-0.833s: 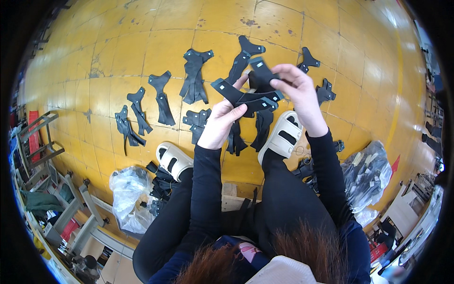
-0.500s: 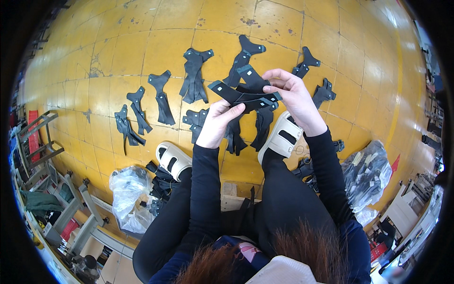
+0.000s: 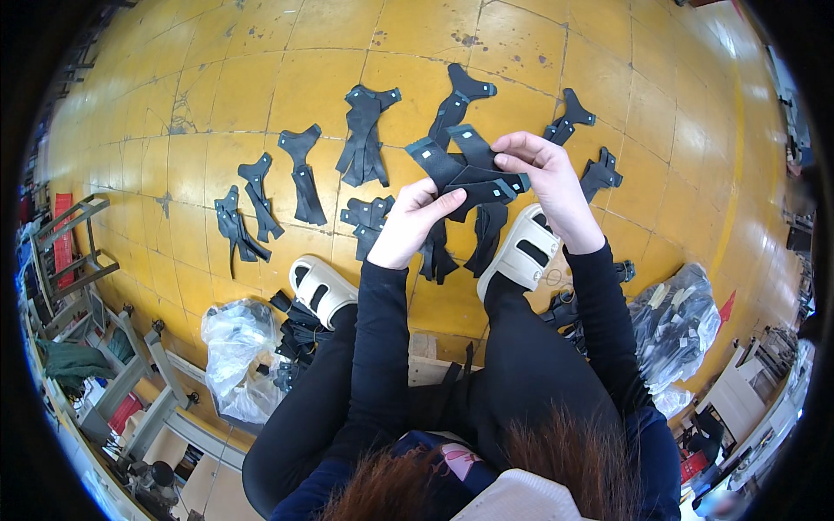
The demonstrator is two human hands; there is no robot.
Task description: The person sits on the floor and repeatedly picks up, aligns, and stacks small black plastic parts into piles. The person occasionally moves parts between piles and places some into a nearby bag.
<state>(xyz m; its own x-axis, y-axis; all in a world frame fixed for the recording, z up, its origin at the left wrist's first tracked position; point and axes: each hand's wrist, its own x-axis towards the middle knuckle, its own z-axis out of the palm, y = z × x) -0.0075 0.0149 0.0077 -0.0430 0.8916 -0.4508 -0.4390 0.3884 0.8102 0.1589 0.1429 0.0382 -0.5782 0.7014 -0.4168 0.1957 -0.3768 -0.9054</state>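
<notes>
In front of me, above the floor, I hold a small stack of black Y-shaped fabric pieces (image 3: 469, 167) with teal edges and small white labels. My left hand (image 3: 410, 224) is closed on their left side, its thumb lying on top. At the right, my right hand (image 3: 549, 178) pinches near the ends of the arms with thumb and fingertips; the exact contact is partly hidden. Directly beneath the held pieces hang or lie more black strips (image 3: 437, 253), and another bundle (image 3: 486, 236) lies beside my right shoe.
Several piles of similar black pieces (image 3: 365, 139) are laid out across the yellow tiled floor (image 3: 326, 74). Clear plastic bags (image 3: 239, 352) stand by my left leg, with another filled bag (image 3: 673, 321) at right. A grey metal frame (image 3: 143, 373) stands at far left.
The held pieces have turned and their upper arms now stand closer together, more face-on. My left hand has shifted slightly right. The right hand keeps its place near the ends.
</notes>
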